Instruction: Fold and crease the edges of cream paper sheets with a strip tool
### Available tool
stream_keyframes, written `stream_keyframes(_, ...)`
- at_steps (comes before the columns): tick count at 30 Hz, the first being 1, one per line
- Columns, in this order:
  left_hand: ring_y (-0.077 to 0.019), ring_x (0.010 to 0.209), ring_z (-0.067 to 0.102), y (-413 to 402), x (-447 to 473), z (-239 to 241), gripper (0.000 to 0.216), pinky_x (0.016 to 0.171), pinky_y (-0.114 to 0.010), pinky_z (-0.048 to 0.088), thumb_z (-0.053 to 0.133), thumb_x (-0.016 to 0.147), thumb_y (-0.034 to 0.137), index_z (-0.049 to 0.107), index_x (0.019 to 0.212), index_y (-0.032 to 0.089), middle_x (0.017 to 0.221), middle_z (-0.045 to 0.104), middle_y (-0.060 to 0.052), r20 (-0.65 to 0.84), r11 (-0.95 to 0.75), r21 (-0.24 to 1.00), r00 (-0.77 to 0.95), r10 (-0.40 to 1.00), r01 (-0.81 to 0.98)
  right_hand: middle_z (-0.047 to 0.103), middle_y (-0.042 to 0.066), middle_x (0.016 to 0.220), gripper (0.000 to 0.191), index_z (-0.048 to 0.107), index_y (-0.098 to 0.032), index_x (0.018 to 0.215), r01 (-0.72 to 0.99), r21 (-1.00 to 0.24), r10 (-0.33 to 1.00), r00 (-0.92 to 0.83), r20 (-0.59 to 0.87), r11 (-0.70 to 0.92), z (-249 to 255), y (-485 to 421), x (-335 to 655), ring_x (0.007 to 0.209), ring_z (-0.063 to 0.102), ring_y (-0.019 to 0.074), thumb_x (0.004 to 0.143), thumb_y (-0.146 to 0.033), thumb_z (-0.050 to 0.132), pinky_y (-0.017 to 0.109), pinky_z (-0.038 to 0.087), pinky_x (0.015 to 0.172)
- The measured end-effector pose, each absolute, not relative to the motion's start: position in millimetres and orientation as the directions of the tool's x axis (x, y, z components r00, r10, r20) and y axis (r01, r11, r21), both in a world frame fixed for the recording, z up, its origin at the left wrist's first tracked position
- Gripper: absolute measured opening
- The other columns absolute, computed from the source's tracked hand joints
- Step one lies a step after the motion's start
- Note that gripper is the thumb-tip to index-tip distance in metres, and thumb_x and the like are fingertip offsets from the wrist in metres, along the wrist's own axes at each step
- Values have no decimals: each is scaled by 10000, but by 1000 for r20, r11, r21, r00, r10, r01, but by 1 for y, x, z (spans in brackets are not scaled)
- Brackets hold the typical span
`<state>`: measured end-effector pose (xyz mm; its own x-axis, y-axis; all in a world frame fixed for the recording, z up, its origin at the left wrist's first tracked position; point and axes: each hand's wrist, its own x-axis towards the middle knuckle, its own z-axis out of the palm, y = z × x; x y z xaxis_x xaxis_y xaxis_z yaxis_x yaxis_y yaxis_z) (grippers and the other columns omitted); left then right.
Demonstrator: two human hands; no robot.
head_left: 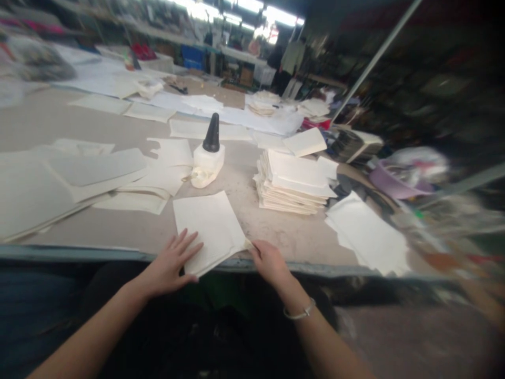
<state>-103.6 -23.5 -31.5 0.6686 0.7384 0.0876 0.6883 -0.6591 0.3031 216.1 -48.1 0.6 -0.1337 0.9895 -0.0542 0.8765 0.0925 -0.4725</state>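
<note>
A cream sheet [211, 223], folded or layered along its near edge, lies at the table's front edge. My left hand [173, 263] rests on its near left part, fingers spread, with the thumb at the lower edge. At the sheet's right corner, my right hand [272, 263] is closed in a pinch on a small pale yellowish piece [248, 244]; blur hides whether this is a tool or part of the sheet. Beyond the sheet stands a white bottle [207, 166] with a black cone-shaped cap [212, 132] and yellowish residue on its near side.
A thick stack of cream pieces [295, 181] stands right of the bottle. More white sheets [369, 234] lie at the right edge, and large overlapping panels [35, 195] cover the left. A purple basin [398, 181] is at far right. A person [292, 60] stands in the background.
</note>
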Motion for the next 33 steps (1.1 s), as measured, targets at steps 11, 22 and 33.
stream_keyframes(11,-300,1422,184,-35,-102,-36,770,1103,-551,185,434,730,34,311,1445,292,1542,265,-46,14,-765,143,772,636,628,658,84,911,227,627,-173,914,987,-160,983,-27,-181,-2,-8,-51,167,806,615,177,931,-181,401,268,423,693)
stream_keyframes(22,-311,1416,199,-37,-102,-40,781,1107,-538,178,440,711,31,334,1438,295,1538,275,-48,46,-759,149,763,645,633,655,63,896,208,636,-188,891,965,-153,948,-242,-208,213,2,-51,173,824,594,175,882,-128,438,261,405,686)
stream_keyframes(33,-306,1408,225,-38,-104,-44,789,1106,-525,165,436,691,30,356,1428,302,1533,287,-42,57,-757,146,759,649,636,659,67,907,213,641,-196,906,943,-183,925,-315,-214,279,0,-49,175,824,589,175,912,-183,428,262,399,703)
